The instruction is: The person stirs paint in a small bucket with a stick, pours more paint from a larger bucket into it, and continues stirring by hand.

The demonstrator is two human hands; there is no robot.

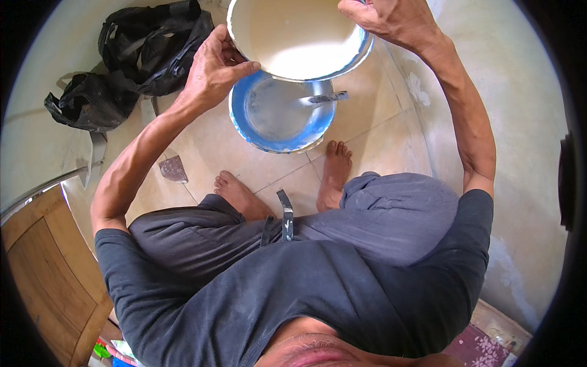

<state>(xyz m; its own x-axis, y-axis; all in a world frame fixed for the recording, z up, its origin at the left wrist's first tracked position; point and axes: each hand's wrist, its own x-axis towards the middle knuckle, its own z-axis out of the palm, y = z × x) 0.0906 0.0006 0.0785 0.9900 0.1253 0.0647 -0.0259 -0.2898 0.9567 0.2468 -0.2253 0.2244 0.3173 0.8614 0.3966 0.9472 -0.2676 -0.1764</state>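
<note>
Both my hands hold a white bucket (pixel 293 77) by its rim, raised above the floor at the top of the view. Its inside looks pale cream, with a bright patch toward the near side; I cannot tell how full it is. My left hand (pixel 213 72) grips the left edge, thumb along the near rim. At the far right edge, my right hand (pixel 394 21) is closed on the rim, partly cut off by the frame. Below the bucket stands a blue tub (pixel 243 119) with whitish residue or liquid inside. A flat, stained tool (pixel 324 98) rests across the tub's right rim.
Crumpled black plastic bags (pixel 159 49) lie at the far left. A broken tile piece (pixel 173 169) is on the tiled floor (pixel 379 137) near my bare feet. A pale wall (pixel 507 122) rises on the right; a wooden door (pixel 55 269) stands at the near left.
</note>
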